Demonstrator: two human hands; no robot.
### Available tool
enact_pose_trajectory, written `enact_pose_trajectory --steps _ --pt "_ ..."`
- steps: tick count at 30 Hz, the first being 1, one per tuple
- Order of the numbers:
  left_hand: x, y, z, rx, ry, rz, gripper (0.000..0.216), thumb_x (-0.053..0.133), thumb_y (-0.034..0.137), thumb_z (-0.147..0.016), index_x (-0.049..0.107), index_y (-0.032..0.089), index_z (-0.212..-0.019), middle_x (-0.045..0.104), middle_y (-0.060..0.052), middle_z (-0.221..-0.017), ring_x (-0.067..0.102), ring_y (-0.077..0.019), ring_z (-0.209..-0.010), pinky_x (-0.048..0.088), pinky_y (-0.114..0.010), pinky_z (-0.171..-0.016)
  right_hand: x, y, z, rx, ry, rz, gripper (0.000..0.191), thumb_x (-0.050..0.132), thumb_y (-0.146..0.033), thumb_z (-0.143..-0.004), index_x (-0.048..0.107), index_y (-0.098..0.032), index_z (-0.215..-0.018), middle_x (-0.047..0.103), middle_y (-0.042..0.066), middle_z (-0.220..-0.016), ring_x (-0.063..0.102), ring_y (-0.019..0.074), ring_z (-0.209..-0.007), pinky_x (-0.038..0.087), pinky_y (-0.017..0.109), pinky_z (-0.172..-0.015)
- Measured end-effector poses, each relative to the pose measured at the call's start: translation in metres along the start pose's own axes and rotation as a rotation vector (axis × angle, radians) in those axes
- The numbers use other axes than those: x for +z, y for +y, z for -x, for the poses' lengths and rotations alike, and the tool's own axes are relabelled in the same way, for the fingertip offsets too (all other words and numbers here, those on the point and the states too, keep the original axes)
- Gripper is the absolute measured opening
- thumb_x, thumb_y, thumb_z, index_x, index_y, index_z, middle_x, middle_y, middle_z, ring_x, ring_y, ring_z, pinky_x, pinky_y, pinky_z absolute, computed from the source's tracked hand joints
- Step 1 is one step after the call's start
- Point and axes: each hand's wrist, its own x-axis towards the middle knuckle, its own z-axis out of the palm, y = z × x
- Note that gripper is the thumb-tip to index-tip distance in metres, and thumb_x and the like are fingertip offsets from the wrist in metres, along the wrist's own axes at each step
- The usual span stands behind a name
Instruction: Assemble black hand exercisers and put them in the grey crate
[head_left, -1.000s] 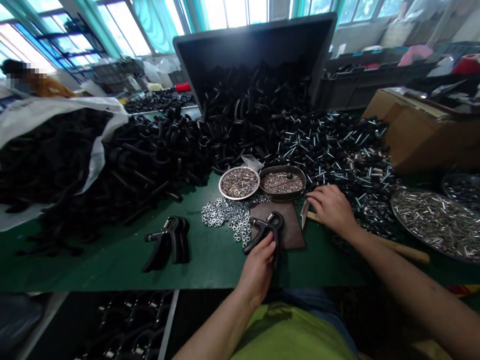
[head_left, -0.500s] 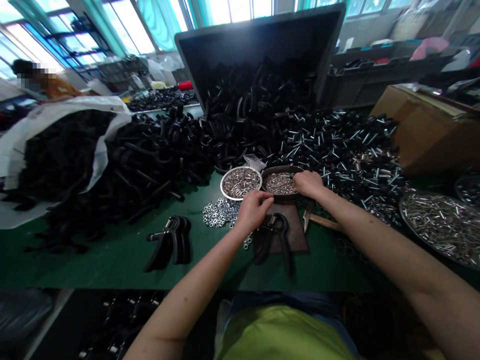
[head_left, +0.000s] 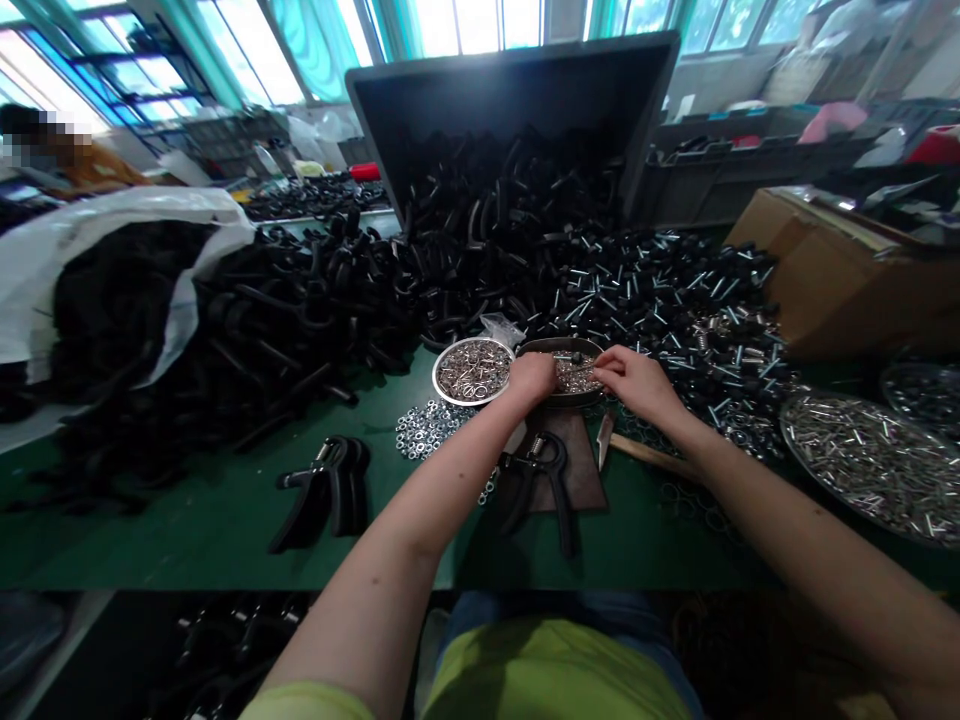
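My left hand point(head_left: 534, 374) is curled at the left side of a dark oval tin point(head_left: 577, 397) of small metal parts; its fingertips are hidden. At the tin's right end, my right hand point(head_left: 637, 382) has thumb and fingers pinched together, and what they hold is too small to make out. A white-rimmed round dish point(head_left: 441, 386) of pins and rings stands left of the tin. Below my hands, a black hand grip strengthener point(head_left: 561, 500) with a coil spring lies on a brown plate point(head_left: 589, 470). Loose nuts point(head_left: 427, 430) are scattered by the dish.
More black grip strengtheners point(head_left: 349, 490) lie at left. A wooden-handled hammer point(head_left: 651, 455) rests right of the plate. Black handles point(head_left: 322, 290) and knobbed bolts point(head_left: 660, 290) pile up behind, before a tilted grey crate point(head_left: 517, 85). A large pan of pins point(head_left: 862, 460) and a cardboard box point(head_left: 832, 275) stand right.
My left hand has moved forward and right, from in front of the dish to the oval tin. My right hand has drawn slightly back to the tin's right end.
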Motion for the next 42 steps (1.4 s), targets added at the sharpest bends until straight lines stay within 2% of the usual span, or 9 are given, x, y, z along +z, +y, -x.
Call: enact_pose_trajectory --steps 5,10,12,16,21,29,32,37,42 --pt "-0.013 -0.001 0.009 -0.033 0.012 0.107 0.009 0.066 0.024 -0.073 0.07 0.016 -0.074 0.069 -0.012 -0.088 0.06 -0.0281 -0.099 0.042 -0.039 -0.089 0.009 -0.006 0.02 0.0 -0.119 -0.36 0.015 0.058 -0.03 -0.076 0.062 -0.017 -0.083 0.067 0.001 -0.073 0.059 0.0134 -0.06 0.045 0.026 -0.057" --pt "-0.027 -0.011 0.038 -0.033 -0.033 0.369 0.013 0.061 0.021 -0.079 0.065 0.014 -0.089 0.07 -0.006 -0.079 0.064 -0.0158 -0.072 0.051 -0.028 -0.069 0.04 -0.016 0.037 -0.142 -0.238 -0.309 0.008 0.062 -0.024 -0.072 0.068 -0.018 -0.073 0.066 0.002 -0.078 0.06 0.0149 -0.073 0.045 0.029 -0.07" --pt "-0.031 -0.022 0.058 -0.075 -0.058 0.604 0.016 0.061 0.019 -0.079 0.062 0.014 -0.094 0.07 -0.006 -0.082 0.063 -0.0119 -0.066 0.051 -0.024 -0.062 0.05 -0.019 0.039 -0.188 -0.258 -0.302 0.006 0.064 -0.022 -0.072 0.069 -0.019 -0.071 0.065 0.001 -0.082 0.059 0.0149 -0.078 0.044 0.029 -0.075" --pt "-0.032 -0.053 0.106 -0.243 -0.095 1.216 0.018 0.071 0.021 -0.072 0.06 0.013 -0.083 0.068 -0.005 -0.081 0.064 -0.0106 -0.066 0.052 -0.022 -0.061 0.06 -0.02 0.038 -0.249 -0.272 -0.275 0.005 0.064 -0.021 -0.073 0.069 -0.02 -0.072 0.064 0.002 -0.083 0.058 0.0146 -0.079 0.043 0.028 -0.076" --pt "-0.021 -0.08 0.153 -0.372 -0.053 1.386 0.027 0.079 0.026 -0.064 0.06 0.013 -0.08 0.068 -0.004 -0.077 0.065 -0.0114 -0.068 0.052 -0.022 -0.064 0.063 -0.021 0.035 -0.278 -0.288 -0.23 0.006 0.063 -0.021 -0.075 0.068 -0.019 -0.073 0.062 0.002 -0.083 0.057 0.0142 -0.08 0.043 0.027 -0.075" --pt "-0.014 -0.081 0.172 -0.371 -0.018 1.302 0.027 0.075 0.033 -0.067 0.06 0.015 -0.08 0.066 -0.002 -0.074 0.062 -0.0124 -0.07 0.049 -0.024 -0.067 0.06 -0.031 0.029 -0.247 -0.364 -0.073 0.005 0.063 -0.019 -0.073 0.067 -0.018 -0.071 0.063 0.002 -0.082 0.058 0.0145 -0.078 0.041 0.026 -0.072" --pt "-0.016 -0.07 0.167 -0.219 0.006 1.014 0.017 0.07 0.031 -0.072 0.063 0.016 -0.076 0.062 -0.001 -0.072 0.057 -0.0128 -0.068 0.045 -0.026 -0.066 0.063 -0.035 0.022 -0.186 -0.415 -0.009 0.003 0.064 -0.02 -0.07 0.066 -0.019 -0.069 0.064 0.0 -0.072 0.058 0.014 -0.068 0.039 0.025 -0.062" --pt "-0.006 -0.05 0.156 0.116 0.059 0.467 0.005 0.072 0.025 -0.071 0.069 0.021 -0.071 0.061 -0.002 -0.086 0.054 -0.0187 -0.091 0.038 -0.033 -0.087 0.059 -0.041 0.018 -0.151 -0.457 0.054 0.012 0.066 -0.021 -0.068 0.065 -0.021 -0.079 0.064 -0.003 -0.069 0.058 0.0121 -0.066 0.038 0.022 -0.058" --pt "0.009 -0.043 0.153 0.108 0.026 0.348 0.004 0.072 0.023 -0.071 0.069 0.022 -0.072 0.06 -0.001 -0.088 0.053 -0.0189 -0.092 0.039 -0.032 -0.086 0.018 -0.014 0.048 -0.12 -0.298 0.188 0.019 0.058 -0.03 -0.078 0.06 -0.022 -0.094 0.062 0.003 -0.091 0.057 0.018 -0.084 0.04 0.028 -0.069"
